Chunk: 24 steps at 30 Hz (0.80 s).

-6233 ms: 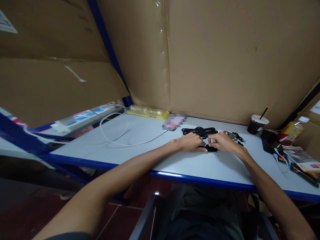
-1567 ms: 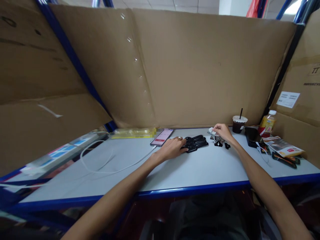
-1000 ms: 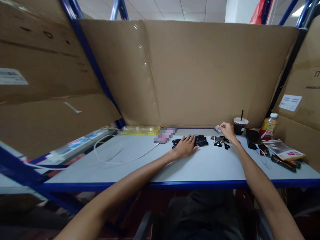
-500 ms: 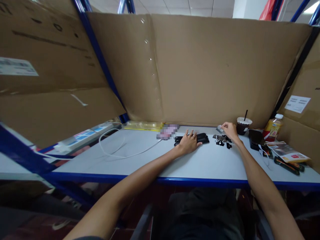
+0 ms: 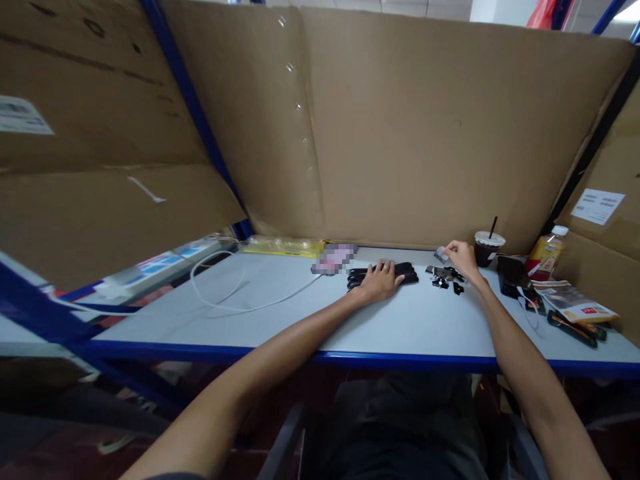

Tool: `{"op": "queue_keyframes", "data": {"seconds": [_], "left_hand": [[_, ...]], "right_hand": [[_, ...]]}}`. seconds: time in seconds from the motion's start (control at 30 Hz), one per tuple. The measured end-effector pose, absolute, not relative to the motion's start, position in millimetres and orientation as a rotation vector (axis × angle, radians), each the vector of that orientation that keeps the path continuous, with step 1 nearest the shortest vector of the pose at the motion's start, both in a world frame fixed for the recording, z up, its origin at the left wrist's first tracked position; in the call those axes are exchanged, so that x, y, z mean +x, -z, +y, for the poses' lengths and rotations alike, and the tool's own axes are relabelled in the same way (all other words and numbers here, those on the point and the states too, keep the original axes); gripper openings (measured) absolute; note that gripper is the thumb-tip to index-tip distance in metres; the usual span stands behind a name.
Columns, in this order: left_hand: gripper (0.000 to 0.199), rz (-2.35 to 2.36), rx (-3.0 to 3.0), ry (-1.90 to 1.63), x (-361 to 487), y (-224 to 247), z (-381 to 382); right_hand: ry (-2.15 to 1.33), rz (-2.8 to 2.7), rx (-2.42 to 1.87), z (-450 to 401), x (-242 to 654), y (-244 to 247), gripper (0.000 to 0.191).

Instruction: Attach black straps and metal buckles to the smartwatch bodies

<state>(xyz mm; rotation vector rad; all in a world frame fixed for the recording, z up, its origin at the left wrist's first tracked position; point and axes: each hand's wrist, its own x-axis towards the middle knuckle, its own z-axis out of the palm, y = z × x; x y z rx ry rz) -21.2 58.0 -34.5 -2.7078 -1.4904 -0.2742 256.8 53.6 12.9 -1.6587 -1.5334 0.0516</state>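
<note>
On the smooth bench, the left hand lies flat, fingers spread, hiding the middle of some long, shiny black pieces. Behind small dark bits too tiny to make out, the right hand pinches a flat grey scrap, partly hidden. The phone near the brown cardboard wall is blurred.

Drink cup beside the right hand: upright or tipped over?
Upright: the cup stands on the table, lid on top, straw pointing up.

Long black strips lie bunched side by side, small flat grey piece pinched just beyond scattered black-and-silver bits.
</note>
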Motion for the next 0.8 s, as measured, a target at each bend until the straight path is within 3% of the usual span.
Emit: {"op": "queue_keyframes", "data": {"seconds": [0.6, 0.7, 0.8], "left_hand": [[0.070, -1.253, -2.921, 0.214, -9, 39, 103], [0.070, -1.257, -2.924, 0.198, -5, 38, 118], [0.071, -1.259, -2.924, 0.211, -3, 39, 126]], "right_hand": [[-0.121, -1.450, -1.550, 53, 257, -27, 0.026], [-0.329, -1.509, -1.550, 45, 251, -33, 0.025], [-0.781, -1.731, -1.537, 30, 238, -38, 0.022]]}}
